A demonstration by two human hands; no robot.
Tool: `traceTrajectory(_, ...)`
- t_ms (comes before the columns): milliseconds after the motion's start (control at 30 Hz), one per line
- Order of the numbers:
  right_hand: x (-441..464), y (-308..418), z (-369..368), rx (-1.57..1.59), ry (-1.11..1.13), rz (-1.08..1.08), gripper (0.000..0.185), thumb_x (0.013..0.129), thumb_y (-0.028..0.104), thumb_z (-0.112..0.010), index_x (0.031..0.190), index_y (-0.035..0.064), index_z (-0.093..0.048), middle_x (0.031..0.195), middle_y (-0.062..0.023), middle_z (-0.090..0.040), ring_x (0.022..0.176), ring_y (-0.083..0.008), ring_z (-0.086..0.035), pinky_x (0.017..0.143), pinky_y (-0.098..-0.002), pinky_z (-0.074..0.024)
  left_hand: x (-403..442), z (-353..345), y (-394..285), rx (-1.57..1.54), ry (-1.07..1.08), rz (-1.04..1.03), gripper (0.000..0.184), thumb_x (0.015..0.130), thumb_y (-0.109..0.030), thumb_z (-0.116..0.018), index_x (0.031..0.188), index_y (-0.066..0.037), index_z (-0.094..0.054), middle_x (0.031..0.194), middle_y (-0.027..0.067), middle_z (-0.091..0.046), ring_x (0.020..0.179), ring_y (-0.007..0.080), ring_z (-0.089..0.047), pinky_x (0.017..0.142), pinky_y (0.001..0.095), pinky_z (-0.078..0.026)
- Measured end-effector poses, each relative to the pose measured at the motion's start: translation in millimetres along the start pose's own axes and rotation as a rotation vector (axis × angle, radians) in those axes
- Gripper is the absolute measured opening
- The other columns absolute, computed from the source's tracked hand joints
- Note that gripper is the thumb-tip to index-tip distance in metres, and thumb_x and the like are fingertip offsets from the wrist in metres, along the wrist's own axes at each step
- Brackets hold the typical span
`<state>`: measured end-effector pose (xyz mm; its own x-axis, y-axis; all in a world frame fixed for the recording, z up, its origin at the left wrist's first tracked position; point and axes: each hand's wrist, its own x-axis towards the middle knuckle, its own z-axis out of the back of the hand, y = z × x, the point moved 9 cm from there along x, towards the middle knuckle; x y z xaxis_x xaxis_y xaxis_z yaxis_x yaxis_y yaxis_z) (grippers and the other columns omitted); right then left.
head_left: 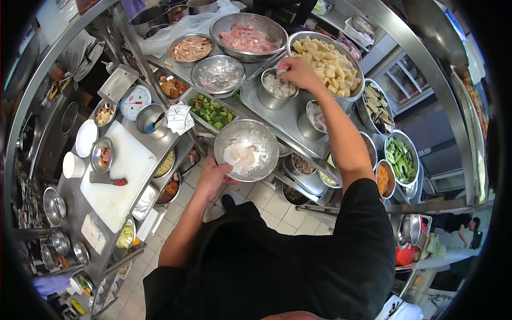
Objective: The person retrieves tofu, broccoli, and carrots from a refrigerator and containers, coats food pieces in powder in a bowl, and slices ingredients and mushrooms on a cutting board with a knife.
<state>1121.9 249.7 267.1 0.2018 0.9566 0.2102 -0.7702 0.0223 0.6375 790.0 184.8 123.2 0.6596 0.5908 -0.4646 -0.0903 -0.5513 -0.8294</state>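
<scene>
My left hand (213,178) grips the rim of a steel mixing bowl (270,160), held out over the floor beside the counter. White powder and a few pale, raw-looking pieces (243,156) lie inside it. Over a small steel pot (274,101), my right hand (298,73) has its fingers curled down at the rim. Pale, shrimp-like pieces (277,87) fill that pot. What the right fingers hold, if anything, is hidden. Just beside stands another steel pot (309,127) with whitish pieces.
Around the pots are a big bowl of tan puffy pieces (328,64), a bowl of raw pink meat (248,38) and a tray of cut greens (210,111). On the left counter lie a white cutting board (120,170), a cleaver (101,178) and a dial scale (135,101).
</scene>
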Motion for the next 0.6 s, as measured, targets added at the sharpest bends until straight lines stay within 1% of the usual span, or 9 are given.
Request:
traceTrajectory(67,-9.9,2.9,16.1,0.246,0.017,-0.208,0.016,0.074,0.008,-0.07,0.089,0.004,-0.069,0.075,-0.0019,-0.066,0.069,-0.0115,-0.061,0.06,-0.0285,-0.0487,4.0,-1.8,-5.3,-0.01,0.016,-0.018,0.048,0.081,-0.003,-0.052,0.128,0.002,-0.044,0.108,0.0165,-0.062,0.083,0.025,-0.068,0.062,0.0364,-0.061)
traceTrajectory(167,-39.1,50.6,-0.2,0.382,0.182,-0.276,0.015,0.078,0.013,-0.073,0.089,0.0043,-0.07,0.077,0.0009,-0.067,0.073,-0.0073,-0.06,0.059,-0.0248,-0.0477,15.1,-12.5,-18.0,-0.036,0.024,-0.048,0.049,0.08,-0.003,-0.052,0.128,0.003,-0.044,0.108,0.0166,-0.062,0.083,0.0246,-0.068,0.062,0.0359,-0.061)
traceTrajectory(200,-45.7,60.3,-16.3,0.411,0.298,-0.216,0.02,0.079,0.015,-0.075,0.094,0.0032,-0.07,0.081,-0.0009,-0.069,0.072,-0.0088,-0.061,0.062,-0.0265,-0.0492,17.8,-16.6,-23.6,-0.031,0.027,-0.05,0.049,0.08,-0.002,-0.052,0.128,0.003,-0.044,0.108,0.0166,-0.062,0.083,0.0245,-0.068,0.062,0.036,-0.061)
traceTrajectory(300,-33.0,31.6,-16.5,0.139,0.221,-0.06,0.022,0.08,0.017,-0.074,0.096,0.0019,-0.07,0.082,-0.0036,-0.07,0.072,-0.0096,-0.06,0.065,-0.0272,-0.0504,26.7,-18.1,-29.5,-0.032,0.027,-0.064,0.05,0.08,-0.001,-0.052,0.129,0.002,-0.043,0.109,0.0164,-0.062,0.084,0.0245,-0.068,0.062,0.036,-0.061)
traceTrajectory(333,-26.2,14.3,-11.6,-0.091,0.168,-0.107,0.021,0.078,0.012,-0.069,0.096,0.0011,-0.07,0.084,-0.0107,-0.071,0.076,-0.0182,-0.066,0.07,-0.032,-0.0534,28.2,-17.5,-29.4,-0.034,0.025,-0.07,0.051,0.079,-0.001,-0.052,0.13,0.001,-0.043,0.109,0.0163,-0.062,0.085,0.0246,-0.068,0.061,0.0359,-0.061)
traceTrajectory(433,-21.3,-5.0,-30.3,-0.665,0.215,-0.048,0.025,0.073,0.006,-0.063,0.096,0.0047,-0.071,0.087,-0.0162,-0.07,0.083,-0.0297,-0.068,0.073,-0.0383,-0.0544,24.8,-9.5,-25.2,-0.073,0.021,-0.058,0.053,0.079,-0.001,-0.052,0.131,0.0,-0.042,0.111,0.0165,-0.062,0.086,0.025,-0.068,0.062,0.036,-0.061)
traceTrajectory(467,-17.9,-4.9,-38.4,-0.696,0.28,-0.041,0.031,0.069,0.003,-0.058,0.095,0.0097,-0.072,0.09,-0.0174,-0.069,0.088,-0.0355,-0.066,0.076,-0.0444,-0.0536,23.4,-3.7,-22.6,-0.074,0.011,-0.068,0.053,0.079,-0.001,-0.052,0.131,0.001,-0.042,0.111,0.0167,-0.061,0.087,0.0251,-0.068,0.062,0.0361,-0.061)
traceTrajectory(567,-10.9,-2.6,-35.6,-0.772,0.277,-0.092,0.029,0.069,0.003,-0.058,0.093,0.0098,-0.073,0.087,-0.0188,-0.069,0.084,-0.0356,-0.067,0.074,-0.044,-0.0537,16.4,13.9,-9.3,-0.089,-0.015,-0.079,0.055,0.079,-0.001,-0.052,0.133,0.001,-0.039,0.111,0.0178,-0.061,0.084,0.0253,-0.068,0.062,0.0361,-0.061)
traceTrajectory(600,-11.6,0.2,-28.9,-0.657,0.234,-0.036,0.019,0.071,0.005,-0.06,0.086,0.004,-0.071,0.081,-0.0206,-0.067,0.075,-0.0343,-0.067,0.071,-0.0408,-0.0539,16.1,18.5,-7.1,-0.094,-0.018,-0.076,0.057,0.079,-0.001,-0.052,0.133,0.001,-0.037,0.111,0.0186,-0.061,0.08,0.0252,-0.068,0.062,0.0361,-0.061)
